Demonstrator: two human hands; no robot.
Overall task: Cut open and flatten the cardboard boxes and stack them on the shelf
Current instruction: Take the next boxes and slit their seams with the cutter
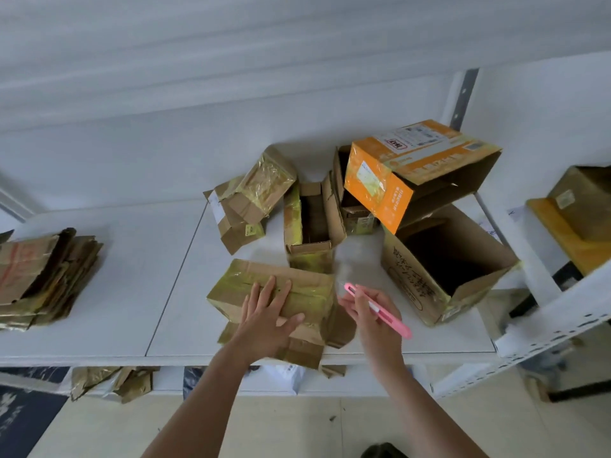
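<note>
Brown taped box lies at the shelf's front edge under your left hand, fingers straight and spread, pressing it. Your right hand has its fingers clamped on a pink cutter just beside the box.

We press our left hand flat on a taped box at the white shelf's front edge. Our right hand holds a pink cutter just beside it. Open boxes stand behind, and flattened cardboard is stacked far left.
</note>
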